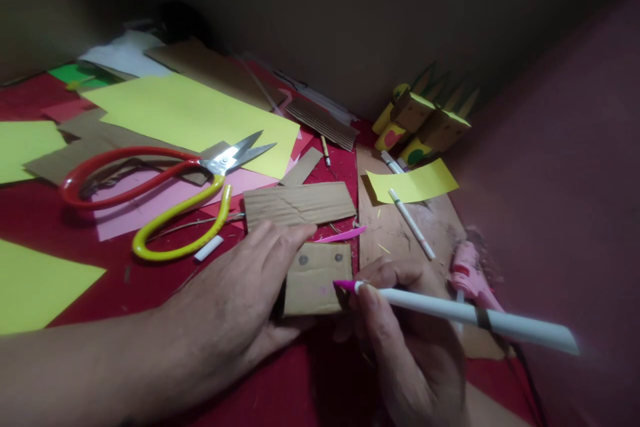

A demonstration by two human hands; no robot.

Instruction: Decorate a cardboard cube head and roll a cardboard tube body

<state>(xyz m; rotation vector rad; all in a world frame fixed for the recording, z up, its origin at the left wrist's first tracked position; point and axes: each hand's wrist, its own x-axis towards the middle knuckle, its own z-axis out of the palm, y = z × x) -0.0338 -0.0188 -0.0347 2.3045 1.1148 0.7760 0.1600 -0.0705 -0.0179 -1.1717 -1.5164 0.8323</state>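
1. The fingers (283,240) of the left hand (235,307) are laid flat and close together on the left part of a small cardboard square (315,283), lower centre of the frame. It appears to be pinned there so that it cannot slide.
2. A white marker (450,310) is pinched between thumb and fingers of the right hand (410,347), lower right. Its pink tip is set at the square's right edge.
3. The square is matt brown and roughly cut, and two dark dots are seen near its top.
4. Just above it, a ribbed cardboard strip (300,203) is laid flat.
5. Scissors (200,173) with red and yellow loops are left slightly parted, left of centre, on pink paper (150,203) and yellow paper (190,113).
6. A pink glue gun (470,273) is kept near the right hand on the red desk (150,273).
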